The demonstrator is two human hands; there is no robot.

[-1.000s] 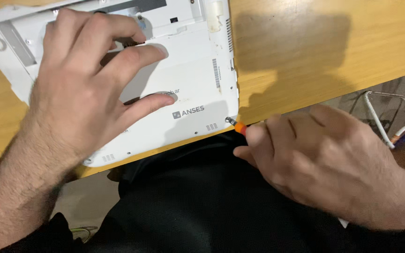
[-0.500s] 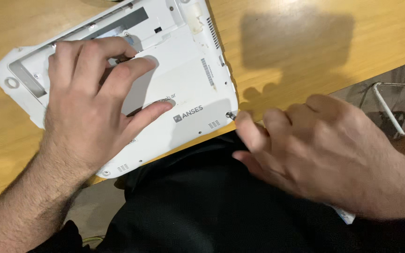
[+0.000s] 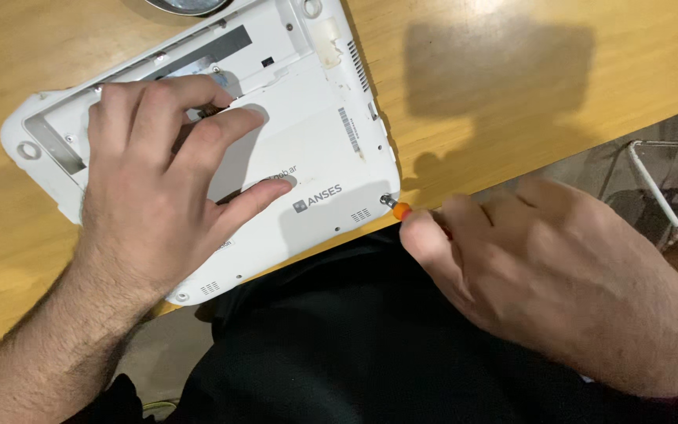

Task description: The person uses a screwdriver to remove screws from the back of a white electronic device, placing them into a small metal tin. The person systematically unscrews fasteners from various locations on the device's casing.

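Wooden desk (image 3: 512, 94) underneath — left hand (image 3: 158, 188) spread flat on the upturned white laptop (image 3: 315, 157), right hand (image 3: 543, 275) pinched on an orange screwdriver (image 3: 399, 210) at its near corner — stiff, probably brittle plastic.

A wooden bench (image 3: 512, 102) with a warm yellow-orange, glossy top fills the upper part of the view; its front edge runs slantwise from lower left to upper right. Light from above leaves a soft bright patch near the top edge and casts a dark, blocky shadow (image 3: 496, 71) across the wood. Beyond the edge at right lies a dim grey floor (image 3: 590, 165), where a white wire frame (image 3: 657, 184) stands.
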